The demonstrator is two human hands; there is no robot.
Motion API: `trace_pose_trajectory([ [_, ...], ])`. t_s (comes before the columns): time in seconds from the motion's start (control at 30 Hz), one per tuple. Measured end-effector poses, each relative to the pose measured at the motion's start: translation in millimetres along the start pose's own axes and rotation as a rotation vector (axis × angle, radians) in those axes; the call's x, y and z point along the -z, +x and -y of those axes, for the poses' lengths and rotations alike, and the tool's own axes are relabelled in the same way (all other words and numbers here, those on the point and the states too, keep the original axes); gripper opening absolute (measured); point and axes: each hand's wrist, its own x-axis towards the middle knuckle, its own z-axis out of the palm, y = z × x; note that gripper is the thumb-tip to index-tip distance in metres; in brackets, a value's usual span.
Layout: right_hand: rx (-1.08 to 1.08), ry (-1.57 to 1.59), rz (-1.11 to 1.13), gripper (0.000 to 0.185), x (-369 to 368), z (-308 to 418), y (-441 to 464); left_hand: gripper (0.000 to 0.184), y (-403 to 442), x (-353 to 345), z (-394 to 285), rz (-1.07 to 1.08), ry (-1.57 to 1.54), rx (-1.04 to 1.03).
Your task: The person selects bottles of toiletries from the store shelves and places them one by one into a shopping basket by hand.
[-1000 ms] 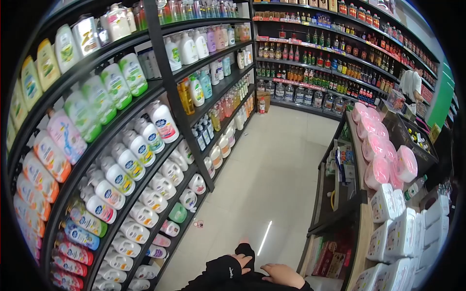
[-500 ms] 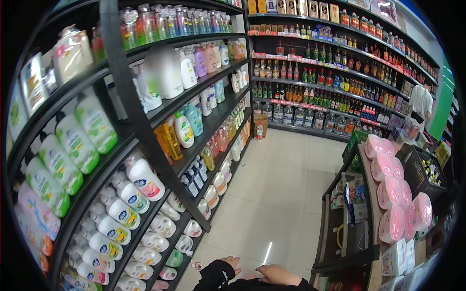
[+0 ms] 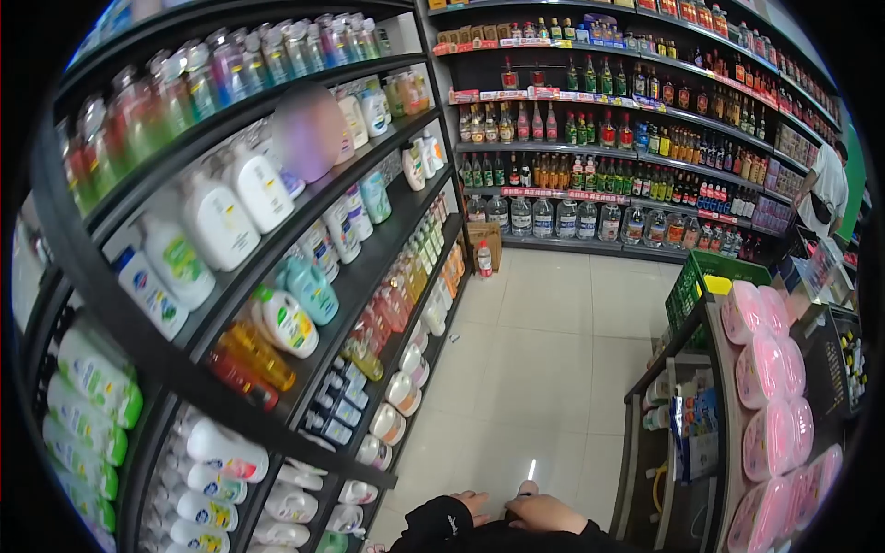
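My left hand (image 3: 473, 506), in a black sleeve, is low in the middle of the head view with its fingers stretched out and nothing in it. Beside it, my right hand (image 3: 550, 514) points inward, its back turned up and its fingers partly out of sight; it looks open, and I see nothing in it. A small gap lies between the hands. Both are in front of my body above the tiled floor (image 3: 502, 369), touching no goods. Nearest on the left are white bottles (image 3: 357, 491) on the lowest shelf.
A black shelf rack (image 3: 277, 433) full of shampoo and wash bottles runs along the left. Bottle-lined shelves (image 3: 553, 244) close off the aisle's far end. On the right stand a table with pink packs (image 3: 772, 369) and a green crate (image 3: 687, 295). A person (image 3: 823, 189) is at the far right.
The view has moved forward along the aisle and turned, so the left rack looks closer. My hands stay low in front of me, slightly farther right in view. The far person leans more.
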Motion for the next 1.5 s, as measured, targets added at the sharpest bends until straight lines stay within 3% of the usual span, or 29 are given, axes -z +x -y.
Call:
trace_pose_trajectory([
  [0.13, -0.038, -0.075, -0.172, 0.031, 58, -54, 17, 0.058, 47, 66, -9, -0.169, -0.037, -0.106],
  [0.2, -0.220, -0.189, -0.100, 0.032, 78, -76, 26, 0.056, 66, 89, -4, -0.145, -0.066, -0.086],
  [0.4, -0.175, -0.108, 0.019, 0.034, 133, -119, 67, 0.058, 133, 114, 61, -0.110, -0.227, -0.082],
  [0.5, -0.186, -0.186, 0.004, 0.034, 163, -134, 101, 0.061, 168, 140, 93, 0.072, -0.135, -0.006],
  [0.57, -0.184, -0.165, -0.003, 0.035, 184, -147, 125, 0.062, 191, 164, 114, 0.064, -0.126, -0.002],
  [0.77, -0.238, -0.123, 0.012, 0.037, 255, -175, 222, 0.053, 234, 293, 147, -0.105, -0.030, 0.090],
  [0.83, -0.208, -0.132, -0.003, 0.038, 284, -176, 257, 0.048, 244, 328, 163, -0.281, -0.037, -0.003],
  [1.0, -0.106, -0.145, -0.118, 0.038, 338, -183, 313, 0.048, 272, 376, 195, -0.161, -0.049, 0.030],
  [1.07, -0.095, -0.120, -0.072, 0.039, 347, -200, 331, 0.052, 287, 376, 210, -0.192, -0.120, -0.052],
  [1.13, -0.157, -0.155, 0.060, 0.039, 358, -215, 344, 0.055, 301, 386, 217, -0.130, -0.134, -0.005],
  [1.3, -0.091, -0.135, 0.101, 0.038, 399, -266, 384, 0.061, 349, 414, 235, -0.053, -0.231, 0.078],
  [1.4, 0.037, -0.163, -0.046, 0.028, 431, -302, 410, 0.064, 394, 419, 254, -0.123, -0.304, 0.033],
  [1.47, 0.004, -0.166, 0.119, 0.036, 468, -318, 430, 0.062, 418, 450, 253, 0.077, -0.244, 0.167],
  [1.5, 0.006, -0.162, 0.133, 0.036, 484, -330, 438, 0.062, 437, 460, 256, 0.070, -0.239, 0.188],
])
